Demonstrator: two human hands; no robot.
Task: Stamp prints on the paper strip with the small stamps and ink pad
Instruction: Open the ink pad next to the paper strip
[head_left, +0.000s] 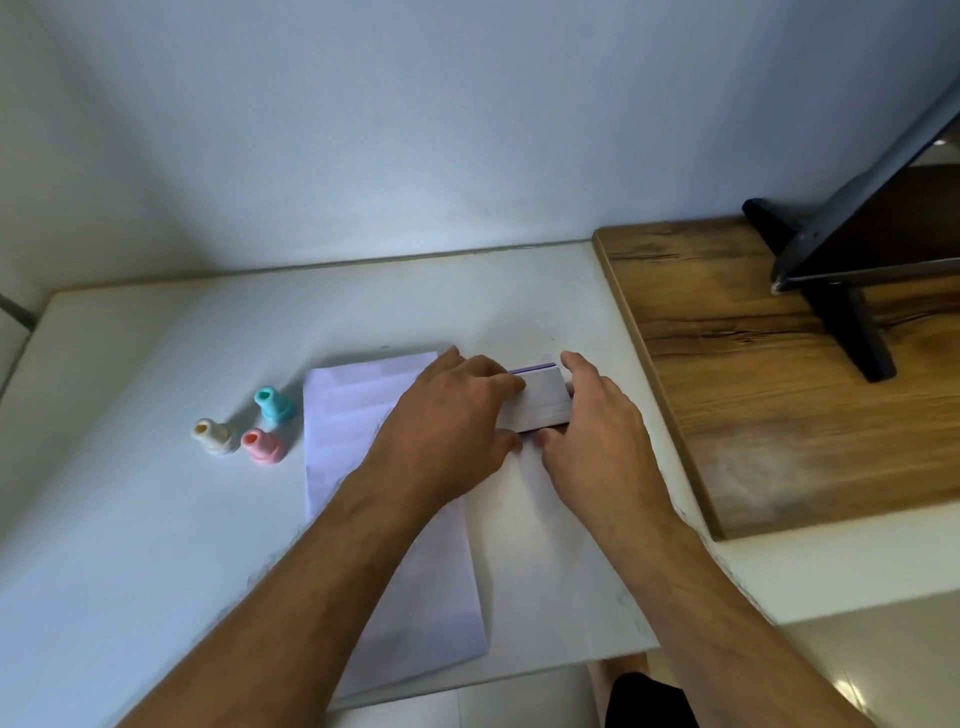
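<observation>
Both hands, left (457, 415) and right (597, 415), gripping ink pad (543, 402) from either side on white table (156, 519), beside paper strip (353, 415); three small stamps (244, 423) standing just left

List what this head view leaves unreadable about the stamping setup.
- Ink pad: both the left hand and right hand grip it; open or closed, unclear.
- Stamp faces: the three small stamps stand face down.
- Paper strip: the left forearm covers its middle.
</observation>
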